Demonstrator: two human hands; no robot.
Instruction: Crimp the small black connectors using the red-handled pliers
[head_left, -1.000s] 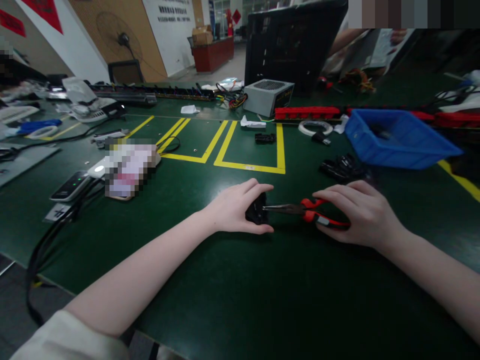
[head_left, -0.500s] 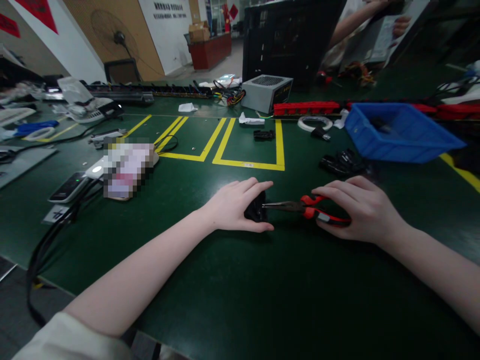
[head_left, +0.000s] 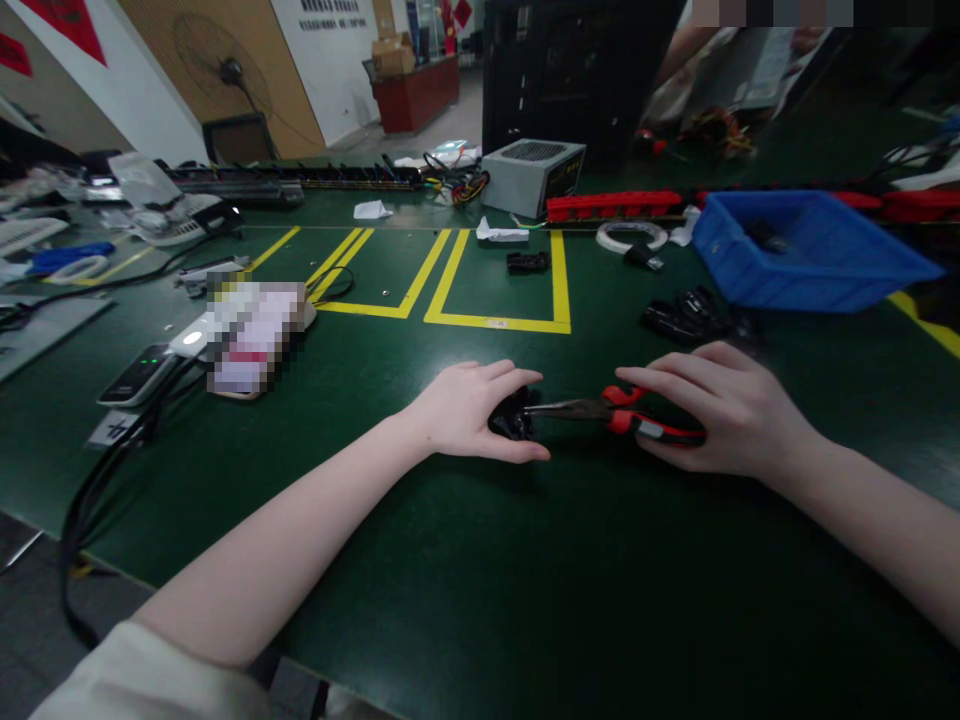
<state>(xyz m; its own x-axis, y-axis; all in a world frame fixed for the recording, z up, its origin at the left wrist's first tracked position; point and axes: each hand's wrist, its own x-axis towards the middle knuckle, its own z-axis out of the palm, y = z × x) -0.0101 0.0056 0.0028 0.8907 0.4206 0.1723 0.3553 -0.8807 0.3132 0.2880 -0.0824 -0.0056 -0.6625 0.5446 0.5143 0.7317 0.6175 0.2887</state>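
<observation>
My left hand [head_left: 469, 408] is curled round a small black plastic part [head_left: 517, 420] just above or on the green table. Its thumb and forefinger reach past the part on either side; the other fingers are partly hidden. My right hand [head_left: 724, 410] grips red-and-black needle-nose pliers [head_left: 619, 409] by the handles. The narrow jaws point left, and their tips meet the black part, though what exactly they pinch is too small to see.
Beyond my hands, another black part [head_left: 528, 262] lies inside a yellow tape outline [head_left: 495, 323]. A blue bin [head_left: 817, 290] stands at right, with black pieces [head_left: 686, 315] before it. Farther back sits a grey power supply [head_left: 517, 180]. A phone [head_left: 259, 340] and cables lie left.
The view has shifted slightly. My hands stay in nearly the same place, with the pliers' tips still at the black part. The right forefinger is a little straighter.
</observation>
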